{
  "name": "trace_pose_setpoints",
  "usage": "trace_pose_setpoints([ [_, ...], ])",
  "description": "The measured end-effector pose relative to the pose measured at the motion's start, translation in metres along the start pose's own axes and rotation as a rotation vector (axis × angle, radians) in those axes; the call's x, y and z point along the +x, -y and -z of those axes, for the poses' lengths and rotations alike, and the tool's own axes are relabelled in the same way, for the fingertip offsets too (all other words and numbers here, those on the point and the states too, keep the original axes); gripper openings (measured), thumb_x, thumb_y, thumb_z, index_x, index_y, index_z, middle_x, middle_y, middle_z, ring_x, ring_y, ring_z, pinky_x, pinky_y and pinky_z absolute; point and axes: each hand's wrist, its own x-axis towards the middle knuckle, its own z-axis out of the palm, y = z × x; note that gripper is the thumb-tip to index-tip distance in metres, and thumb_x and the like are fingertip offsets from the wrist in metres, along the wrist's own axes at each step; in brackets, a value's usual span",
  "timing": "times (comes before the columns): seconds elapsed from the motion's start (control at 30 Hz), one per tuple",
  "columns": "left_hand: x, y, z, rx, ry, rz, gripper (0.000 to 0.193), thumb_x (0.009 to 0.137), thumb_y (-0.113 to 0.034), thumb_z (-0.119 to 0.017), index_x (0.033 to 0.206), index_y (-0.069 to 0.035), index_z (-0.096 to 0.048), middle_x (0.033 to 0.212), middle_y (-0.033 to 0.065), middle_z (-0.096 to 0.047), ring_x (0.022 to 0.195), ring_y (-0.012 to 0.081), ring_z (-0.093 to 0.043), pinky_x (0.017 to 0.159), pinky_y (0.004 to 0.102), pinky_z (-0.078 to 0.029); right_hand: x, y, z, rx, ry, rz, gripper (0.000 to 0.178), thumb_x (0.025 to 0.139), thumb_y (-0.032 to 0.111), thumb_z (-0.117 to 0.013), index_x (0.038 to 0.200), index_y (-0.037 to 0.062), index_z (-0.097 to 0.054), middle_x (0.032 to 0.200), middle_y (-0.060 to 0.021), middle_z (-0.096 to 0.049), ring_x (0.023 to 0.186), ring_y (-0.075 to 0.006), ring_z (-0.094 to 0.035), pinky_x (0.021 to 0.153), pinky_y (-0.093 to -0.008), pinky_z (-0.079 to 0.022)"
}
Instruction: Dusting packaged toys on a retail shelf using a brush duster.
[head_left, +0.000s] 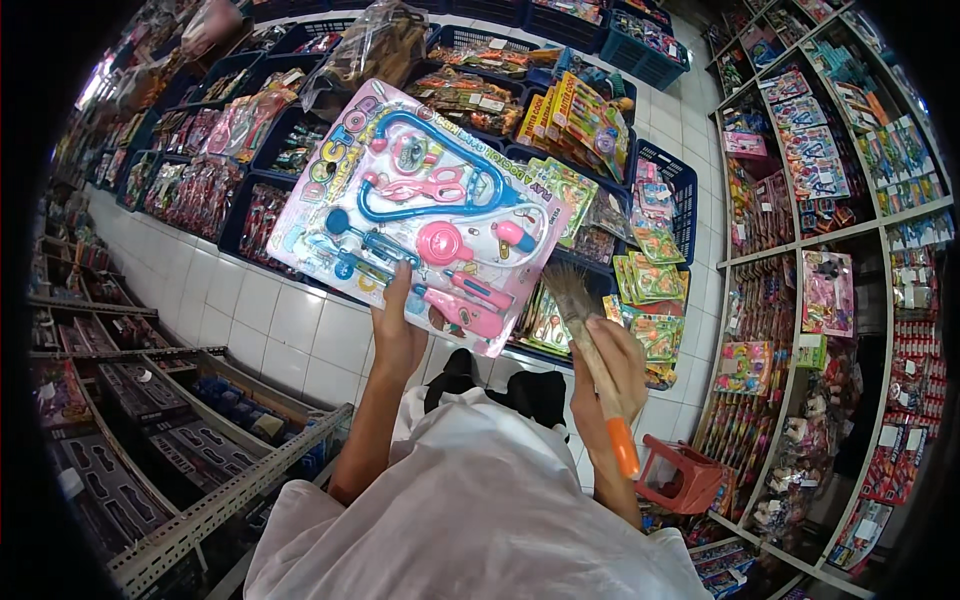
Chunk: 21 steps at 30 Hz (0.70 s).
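Observation:
My left hand (397, 335) grips the lower edge of a toy doctor set (425, 215), its thumb over the front. The set is a pink card under clear plastic with a blue stethoscope, pink scissors, a syringe and other small pieces. It tilts in front of me above the bins. In my right hand (615, 365) is a paintbrush (607, 385) with a worn wooden handle, an orange end and frayed greyish bristles. The bristles point up and away, close to the card's right edge. My fingers wrap round the handle.
Dark blue plastic baskets (683, 180) full of packaged toys stand ahead on white floor tiles (270, 315). Metal shelving (300, 440) with boxed goods is at the left, tall toy shelves (790, 245) at the right. A red plastic stool (680, 475) stands near my right arm.

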Motion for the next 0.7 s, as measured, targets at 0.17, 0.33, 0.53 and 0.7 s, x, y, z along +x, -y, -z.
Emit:
trace_pose_setpoints([
  [0.17,-0.003,0.010,-0.004,-0.042,0.012,0.063,0.035,0.101,-0.042,-0.043,0.113,-0.010,-0.051,0.085,0.0020,-0.059,0.070,0.0092,-0.057,0.054,0.0256,-0.045,0.003,0.013,-0.018,0.051,0.039,0.026,0.037,0.070,-0.007,-0.071,0.107,0.0002,-0.067,0.109,-0.0120,-0.065,0.103,-0.0271,-0.062,0.089,-0.0354,-0.048],
  [0.33,-0.006,0.011,-0.004,0.002,0.105,0.120,0.042,0.101,-0.046,-0.042,0.121,-0.009,-0.049,0.104,0.0031,-0.060,0.089,0.0111,-0.059,0.073,0.0293,-0.047,-0.006,0.019,-0.025,0.344,0.243,0.009,0.034,0.073,-0.007,-0.072,0.106,-0.0010,-0.066,0.110,-0.0125,-0.065,0.104,-0.0271,-0.062,0.090,-0.0352,-0.048],
  [0.53,-0.003,0.028,0.018,0.020,0.049,0.150,0.045,0.100,-0.044,-0.044,0.128,-0.009,-0.046,0.112,0.0037,-0.060,0.101,0.0120,-0.060,0.085,0.0308,-0.050,-0.005,0.029,-0.012,0.543,0.129,-0.129,0.032,0.080,-0.004,-0.071,0.110,-0.0023,-0.062,0.113,-0.0163,-0.063,0.105,-0.0251,-0.061,0.092,-0.0334,-0.047],
  [0.7,-0.004,0.033,0.023,0.364,0.175,0.023,0.030,0.100,-0.041,-0.048,0.105,-0.012,-0.055,0.082,-0.0016,-0.054,0.065,0.0065,-0.051,0.052,0.0245,-0.040,-0.016,0.029,-0.024,0.770,-0.055,-0.358,0.036,0.083,-0.002,-0.069,0.117,-0.0030,-0.056,0.115,-0.0131,-0.059,0.104,-0.0196,-0.057,0.093,-0.0313,-0.045],
])
